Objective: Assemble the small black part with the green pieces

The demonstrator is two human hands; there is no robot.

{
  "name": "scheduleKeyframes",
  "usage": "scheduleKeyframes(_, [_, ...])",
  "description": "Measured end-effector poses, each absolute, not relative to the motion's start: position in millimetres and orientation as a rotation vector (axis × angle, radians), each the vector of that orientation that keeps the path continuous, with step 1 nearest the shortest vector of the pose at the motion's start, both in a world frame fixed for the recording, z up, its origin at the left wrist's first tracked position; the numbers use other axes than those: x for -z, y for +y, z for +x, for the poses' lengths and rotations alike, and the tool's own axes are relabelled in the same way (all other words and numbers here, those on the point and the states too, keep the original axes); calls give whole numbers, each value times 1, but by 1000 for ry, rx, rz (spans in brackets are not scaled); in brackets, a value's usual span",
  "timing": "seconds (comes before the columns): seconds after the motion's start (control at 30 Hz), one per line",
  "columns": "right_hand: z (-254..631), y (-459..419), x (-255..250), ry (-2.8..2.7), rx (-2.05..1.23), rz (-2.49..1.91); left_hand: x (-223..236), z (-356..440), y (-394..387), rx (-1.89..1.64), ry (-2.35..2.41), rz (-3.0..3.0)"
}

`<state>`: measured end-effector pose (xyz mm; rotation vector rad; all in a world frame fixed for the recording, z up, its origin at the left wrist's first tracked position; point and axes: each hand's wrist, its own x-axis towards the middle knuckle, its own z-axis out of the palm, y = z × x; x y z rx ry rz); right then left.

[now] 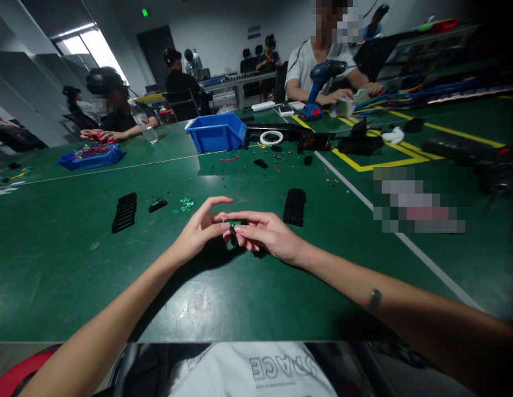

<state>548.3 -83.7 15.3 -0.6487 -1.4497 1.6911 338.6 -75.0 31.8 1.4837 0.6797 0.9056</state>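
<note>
Close together above the table, my left hand (202, 230) and my right hand (274, 236) pinch one small black part with a green circuit board (237, 223). Both thumbs press on its near side, and my left index finger is raised off it. Fingers cover most of the part. A ribbed black plastic part (294, 207) lies just beyond my right hand. Past my left hand sit a pile of small green boards (186, 205), a little heap of small black parts (158, 204) and a slotted black plastic part (124, 212).
Farther back stand a blue bin (217, 134), a white ring (271, 137) and a blue cordless drill (318, 91). A blue tray (91, 157) of red parts and a bottle (149, 134) are at the left. A dark power tool (480, 160) lies right. Co-workers sit across the table.
</note>
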Motion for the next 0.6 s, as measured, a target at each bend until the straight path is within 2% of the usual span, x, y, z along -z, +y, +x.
scheduleKeyframes(0.17, [549, -86, -17, -1481, -1749, -608, -37, 331, -70, -606, 625, 1478])
scheduleKeyframes(0.6, [552, -87, -19, -1649, -1866, -608, -48, 321, -68, -245, 609, 1610])
